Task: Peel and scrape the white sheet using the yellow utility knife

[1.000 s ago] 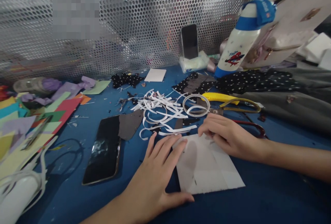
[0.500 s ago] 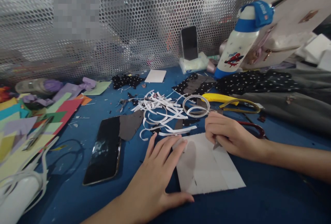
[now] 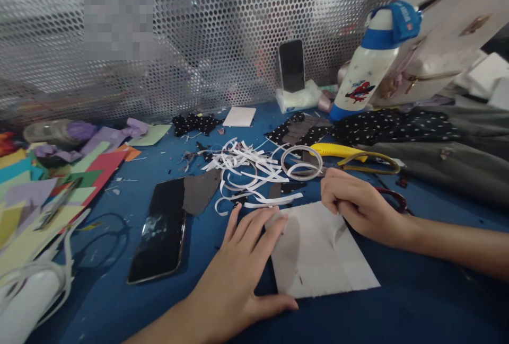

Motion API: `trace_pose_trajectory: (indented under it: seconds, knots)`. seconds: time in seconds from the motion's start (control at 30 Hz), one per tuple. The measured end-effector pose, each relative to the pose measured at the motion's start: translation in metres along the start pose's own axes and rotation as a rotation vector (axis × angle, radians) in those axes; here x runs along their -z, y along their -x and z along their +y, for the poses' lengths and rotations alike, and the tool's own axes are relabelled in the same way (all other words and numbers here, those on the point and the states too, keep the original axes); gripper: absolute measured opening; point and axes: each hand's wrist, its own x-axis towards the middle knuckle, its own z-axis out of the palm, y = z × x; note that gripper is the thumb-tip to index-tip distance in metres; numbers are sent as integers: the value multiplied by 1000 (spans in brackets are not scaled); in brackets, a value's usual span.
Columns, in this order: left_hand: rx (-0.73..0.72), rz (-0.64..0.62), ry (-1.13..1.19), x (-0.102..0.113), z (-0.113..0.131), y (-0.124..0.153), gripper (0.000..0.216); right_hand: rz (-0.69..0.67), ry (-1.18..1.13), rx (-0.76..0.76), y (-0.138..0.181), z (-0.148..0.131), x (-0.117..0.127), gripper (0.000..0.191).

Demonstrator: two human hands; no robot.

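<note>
A squarish white card (image 3: 314, 254) lies on the blue table with a crease line down its right part. My left hand (image 3: 242, 259) rests flat with fingers spread, its fingertips and thumb on the card's left side. My right hand (image 3: 358, 206) is closed at the card's upper right edge, pinching the paper there. Just below these fingers the paper bulges up in a small raised fold. The right fingertips are partly hidden behind the knuckles. Beyond the card lies a tangle of curled white paper strips (image 3: 250, 164).
A black phone (image 3: 159, 232) lies left of my left hand. Colored paper (image 3: 99, 169) is stacked farther left. Behind my right hand are yellow-handled scissors (image 3: 338, 150) and a tape ring (image 3: 301, 162). A bottle (image 3: 366, 73) stands before the perforated metal panel (image 3: 222, 26).
My right hand has shifted slightly right with the card's edge, and the raised fold under its fingers has changed shape. The card's lower right corner moved a little right. My left hand stayed put.
</note>
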Motion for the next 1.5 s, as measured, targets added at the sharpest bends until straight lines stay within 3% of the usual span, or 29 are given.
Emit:
trace_pose_trajectory:
  seconds: [0.53,1.07,1.33,1.5]
  knots:
    - [6,0,2,-2,-1,0,98,146,-58,-63,5,0,-2,36]
    - [15,-9,12,-1,-2,1,99,273,-238,-257,-5,5,-2,38]
    - [24,2,26,-2,-1,0,99,214,-175,-222,-4,5,-3,23]
    - [17,5,32,-2,0,0,99,122,-89,-154,-6,3,-2,23]
